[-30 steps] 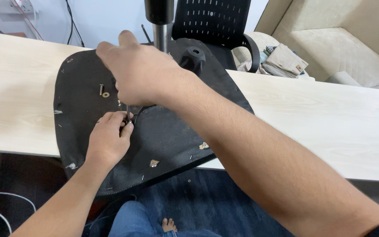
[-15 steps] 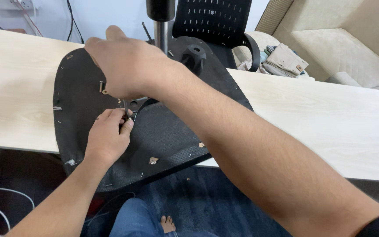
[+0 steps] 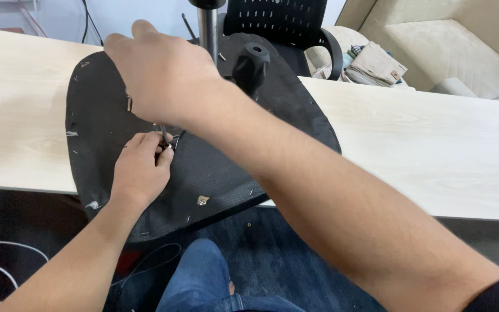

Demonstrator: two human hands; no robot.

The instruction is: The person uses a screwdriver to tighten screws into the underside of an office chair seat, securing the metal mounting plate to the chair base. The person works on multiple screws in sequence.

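Since the earlier frames, the right hand (image 3: 163, 75) has been carried a little further left and far over the seat base (image 3: 215, 167), while the left hand (image 3: 141, 167) has stayed where it was, pinched at the middle of the black fabric.

In the head view, two hands are seen, both the person's own. One black, fabric-covered seat base lies upside down on the pale wooden surface (image 3: 434, 150), its near edge hanging over the surface's near edge. One metal column (image 3: 207, 29) and one black knob (image 3: 251, 63) rise from the far part of the base. One small metal fitting (image 3: 203, 200) is set near the near edge, and several staples are scattered along the rim.

One thin metal tool (image 3: 164, 134) is gripped by the right hand, its fingers closed around the upper part, which is hidden under the palm; only the lower shaft shows. The tool's tip is met by the left hand's fingers (image 3: 156, 147), which are closed in a pinch against it; what, if anything, is held in that pinch is too small to tell. The tool lies just below the right hand and touches the left fingertips, at the centre-left of the base.

An office chair back (image 3: 278, 23) stands far behind, and a beige sofa (image 3: 463, 46) at the far right.
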